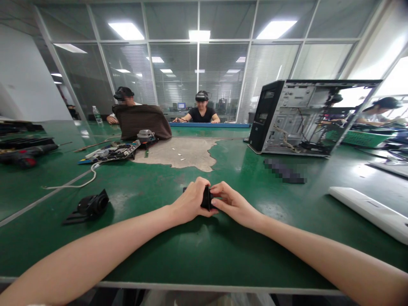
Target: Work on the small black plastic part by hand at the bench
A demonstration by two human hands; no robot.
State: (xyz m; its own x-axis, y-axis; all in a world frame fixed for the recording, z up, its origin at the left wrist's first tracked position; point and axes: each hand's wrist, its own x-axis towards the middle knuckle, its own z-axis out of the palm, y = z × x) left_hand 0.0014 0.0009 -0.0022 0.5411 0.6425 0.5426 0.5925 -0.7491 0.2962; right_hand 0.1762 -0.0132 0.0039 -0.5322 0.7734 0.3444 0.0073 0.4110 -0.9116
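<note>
At lower centre, a small black part [206, 199] is gripped by the left hand [190, 199], apparently for steadiness, and pinched by the half-curled right hand [234, 203]; a similar part [91, 206] is left lower left on the bench [178, 255].

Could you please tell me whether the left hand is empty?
No, the left hand has its fingers around a small black part.

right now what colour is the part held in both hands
The part is black, clearest in the head view.
</note>
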